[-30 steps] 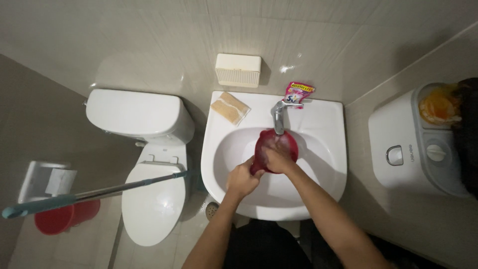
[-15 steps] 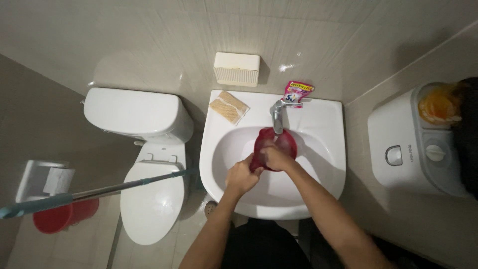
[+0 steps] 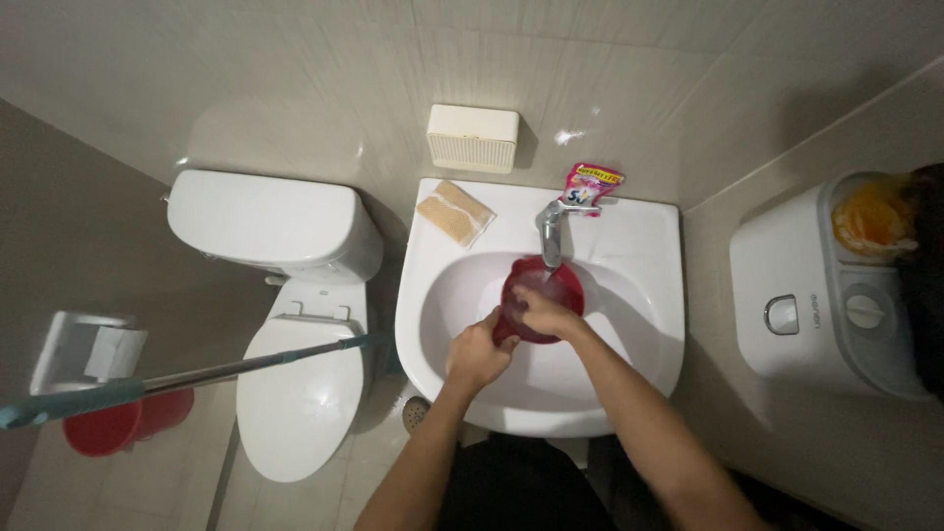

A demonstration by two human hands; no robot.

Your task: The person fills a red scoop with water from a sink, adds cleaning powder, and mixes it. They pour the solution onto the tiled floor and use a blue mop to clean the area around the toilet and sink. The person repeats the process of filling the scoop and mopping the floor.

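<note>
The red bowl (image 3: pixel 541 300) sits in the sink (image 3: pixel 629 246) directly under the tap (image 3: pixel 551 228), at 12 o'clock from the hands, likely so water runs into it; the left hand (image 3: pixel 480 352) is closed on its rim at 8 o'clock, steadying it; the right hand (image 3: pixel 544 313) lies over the rim, fingers curled inside, seemingly rubbing the inner wall; a sponge (image 3: pixel 454 211) rests on the ledge at 10 o'clock, a pink sachet (image 3: pixel 590 185) at 1 o'clock; the toilet (image 3: pixel 295 324) stands at 9 o'clock.
</note>
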